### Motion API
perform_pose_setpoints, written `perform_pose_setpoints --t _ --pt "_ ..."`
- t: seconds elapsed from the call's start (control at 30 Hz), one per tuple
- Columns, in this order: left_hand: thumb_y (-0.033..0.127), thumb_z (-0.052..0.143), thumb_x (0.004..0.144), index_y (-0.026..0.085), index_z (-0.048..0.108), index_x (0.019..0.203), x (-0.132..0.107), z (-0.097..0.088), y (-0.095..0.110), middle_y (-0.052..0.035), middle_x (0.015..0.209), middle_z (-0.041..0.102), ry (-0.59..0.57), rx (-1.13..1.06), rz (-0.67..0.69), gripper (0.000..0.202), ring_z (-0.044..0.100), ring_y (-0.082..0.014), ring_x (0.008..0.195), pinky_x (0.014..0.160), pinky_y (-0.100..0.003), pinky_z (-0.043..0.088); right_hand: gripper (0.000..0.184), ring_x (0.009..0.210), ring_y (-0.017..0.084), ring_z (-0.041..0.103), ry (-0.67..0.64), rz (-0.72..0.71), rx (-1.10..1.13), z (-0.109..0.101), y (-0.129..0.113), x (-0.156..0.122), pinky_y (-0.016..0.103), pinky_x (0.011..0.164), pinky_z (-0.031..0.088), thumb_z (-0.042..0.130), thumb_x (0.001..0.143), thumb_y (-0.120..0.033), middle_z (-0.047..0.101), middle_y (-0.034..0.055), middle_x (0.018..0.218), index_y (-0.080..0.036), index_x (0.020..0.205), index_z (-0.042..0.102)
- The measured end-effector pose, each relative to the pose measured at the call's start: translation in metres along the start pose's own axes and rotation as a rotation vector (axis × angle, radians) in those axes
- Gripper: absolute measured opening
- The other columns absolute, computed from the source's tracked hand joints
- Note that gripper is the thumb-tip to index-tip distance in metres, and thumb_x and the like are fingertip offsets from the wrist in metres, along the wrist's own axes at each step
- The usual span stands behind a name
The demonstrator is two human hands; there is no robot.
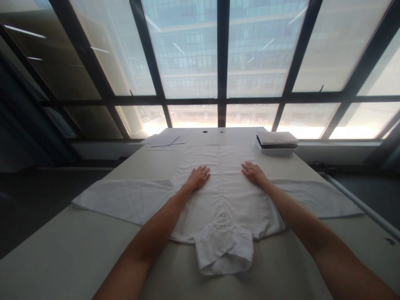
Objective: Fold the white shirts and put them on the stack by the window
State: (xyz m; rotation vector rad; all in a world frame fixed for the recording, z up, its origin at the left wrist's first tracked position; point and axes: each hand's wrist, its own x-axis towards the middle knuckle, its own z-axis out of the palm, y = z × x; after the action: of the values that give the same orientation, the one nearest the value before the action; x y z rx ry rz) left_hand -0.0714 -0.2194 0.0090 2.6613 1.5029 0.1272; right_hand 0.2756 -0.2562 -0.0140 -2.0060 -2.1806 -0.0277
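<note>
A white button-up shirt (218,196) lies spread flat on the pale table (62,258), collar toward me and both sleeves stretched out to the sides. My left hand (198,176) rests palm down on the left front panel, fingers stretched out. My right hand (253,172) lies flat on the right front panel in the same way. The button placket runs between the two hands. Neither hand holds anything.
A stack of folded garments (276,143) sits at the far right of the table. Loose sheets of paper (165,140) lie at the far left end. Large windows with dark frames rise behind the table; a dark floor lies to both sides.
</note>
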Motion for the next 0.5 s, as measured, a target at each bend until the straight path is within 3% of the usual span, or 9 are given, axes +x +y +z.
perform_pose_setpoints --t 0.2,0.37,0.5 --pt "0.047 0.026 0.104 0.025 0.037 0.154 -0.002 -0.002 0.001 -0.0067 0.165 0.027 0.002 0.011 0.001 0.055 0.022 -0.0281 0.152 0.121 -0.053 0.018 0.054 0.148 0.026 0.032 -0.002 0.018 0.070 -0.006 -0.002 -0.001 0.046 0.120 0.024 0.038 0.101 -0.037 0.038 0.0153 0.159 -0.015 0.149 0.047" --pt "0.047 0.026 0.104 0.027 0.038 0.153 -0.001 -0.002 0.000 -0.0061 0.165 0.028 0.005 0.010 -0.002 0.055 0.022 -0.0274 0.152 0.121 -0.052 0.019 0.050 0.139 0.019 0.046 -0.016 0.002 0.096 -0.016 0.006 -0.017 0.031 0.117 0.031 0.043 0.099 -0.032 0.049 0.0144 0.151 -0.011 0.144 0.054" --pt "0.046 0.026 0.104 0.026 0.038 0.153 0.001 0.000 0.001 -0.0066 0.164 0.028 0.014 0.005 -0.003 0.055 0.023 -0.0281 0.152 0.120 -0.054 0.018 0.053 0.143 0.022 0.041 0.005 0.014 0.080 -0.019 0.013 -0.041 0.035 0.118 0.029 0.038 0.101 -0.036 0.046 0.0158 0.153 -0.011 0.145 0.052"
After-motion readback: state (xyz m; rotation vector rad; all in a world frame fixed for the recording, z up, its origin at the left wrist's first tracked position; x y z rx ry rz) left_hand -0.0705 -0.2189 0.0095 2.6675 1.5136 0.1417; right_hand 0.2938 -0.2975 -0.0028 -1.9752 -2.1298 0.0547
